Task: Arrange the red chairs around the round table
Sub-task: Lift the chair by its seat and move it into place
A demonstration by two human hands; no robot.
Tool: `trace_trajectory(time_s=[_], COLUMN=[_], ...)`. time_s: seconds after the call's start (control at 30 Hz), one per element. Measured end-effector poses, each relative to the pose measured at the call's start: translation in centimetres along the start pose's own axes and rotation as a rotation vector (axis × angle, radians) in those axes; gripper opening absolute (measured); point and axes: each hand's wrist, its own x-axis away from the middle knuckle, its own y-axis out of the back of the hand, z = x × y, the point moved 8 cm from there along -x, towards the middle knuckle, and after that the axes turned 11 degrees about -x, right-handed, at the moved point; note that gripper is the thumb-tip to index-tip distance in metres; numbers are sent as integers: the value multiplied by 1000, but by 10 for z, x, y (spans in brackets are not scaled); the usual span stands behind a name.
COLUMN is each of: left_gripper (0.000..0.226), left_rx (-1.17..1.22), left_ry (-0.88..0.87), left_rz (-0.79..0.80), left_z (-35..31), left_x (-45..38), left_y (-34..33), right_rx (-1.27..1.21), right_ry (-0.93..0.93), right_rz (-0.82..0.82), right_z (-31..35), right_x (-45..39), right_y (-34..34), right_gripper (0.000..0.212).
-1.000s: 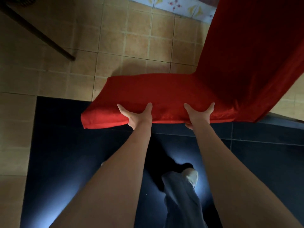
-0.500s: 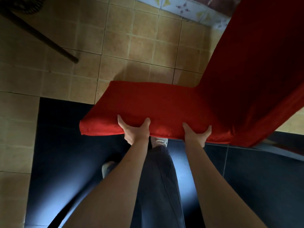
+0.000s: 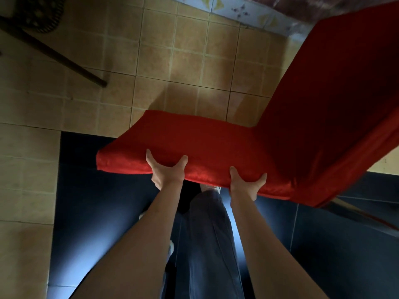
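A red chair (image 3: pixel 216 145) with a red fabric cover fills the middle and right of the head view. Its seat points left and its backrest rises toward the upper right. My left hand (image 3: pixel 167 171) grips the near edge of the seat, thumb on top and fingers under. A little to the right, my right hand (image 3: pixel 246 184) holds the same edge the same way. One chair leg (image 3: pixel 367 214) shows under the backrest at the right. The round table is not in view.
A dark slanted leg (image 3: pixel 64 59) of other furniture touches the tan tiles at upper left, below a dark perforated round object (image 3: pixel 40 14). A patterned tile border (image 3: pixel 241 9) runs along the top. My trouser leg (image 3: pixel 207 234) stands on dark floor tiles (image 3: pixel 334 255) below the seat.
The chair has shifted down and to the right in view with both hands still on its seat edge. My leg has stepped forward beneath the seat.
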Motion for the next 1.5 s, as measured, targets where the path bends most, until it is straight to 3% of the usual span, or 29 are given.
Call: trace_trajectory(time_s=[0.5, 0.97, 1.33, 1.43, 1.5], left_gripper=[99, 100, 90, 83, 75], left_rx=[-19, -115, -329, -306, -323], left_ry=[-62, -114, -259, -323, -378], left_rz=[-22, -54, 194, 169, 65], left_z=[-139, -139, -139, -135, -129], left_x=[-4, -6, -16, -6, 0], left_y=[-23, -22, -9, 1, 18], right_rx=[61, 103, 492, 650, 766], right_ry=[61, 41, 109, 254, 380], right_rz=[152, 188, 318, 350, 351], right_z=[136, 138, 160, 169, 175], right_x=[-10, -13, -5, 5, 17], right_y=[-56, -62, -47, -55, -64], right_gripper=[101, 104, 108, 100, 90])
